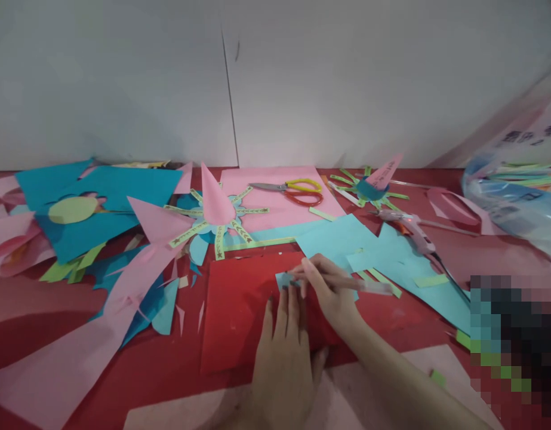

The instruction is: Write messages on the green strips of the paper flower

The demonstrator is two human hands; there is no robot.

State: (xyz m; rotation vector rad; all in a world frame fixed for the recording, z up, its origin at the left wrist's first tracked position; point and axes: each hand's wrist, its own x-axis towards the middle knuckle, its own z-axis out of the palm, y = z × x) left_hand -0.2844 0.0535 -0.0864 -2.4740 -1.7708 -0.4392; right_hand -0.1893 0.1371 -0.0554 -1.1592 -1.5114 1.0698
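My left hand (286, 337) lies flat on a red board (233, 316), fingers stretched forward. Its fingertips press on the near edge of a small light-blue paper piece (280, 279). Closed around a slim pen (369, 286), my right hand (331, 292) rests over the same piece, the pen's tip end at the paper and its pale back end pointing right. Part of the blue paper is hidden under my fingers. Just beyond the board stands a pink paper cone (216, 200) on a blue base with patterned green strips spread around it.
Yellow-and-red-handled scissors (286, 188) lie on a pink sheet (252, 209). At right are a smaller cone piece (378, 182), a glue gun (409, 227) with a lit red light, light-blue sheets (338, 233) and a plastic bag (521, 203). Pink and blue scraps (109, 304) cover the left.
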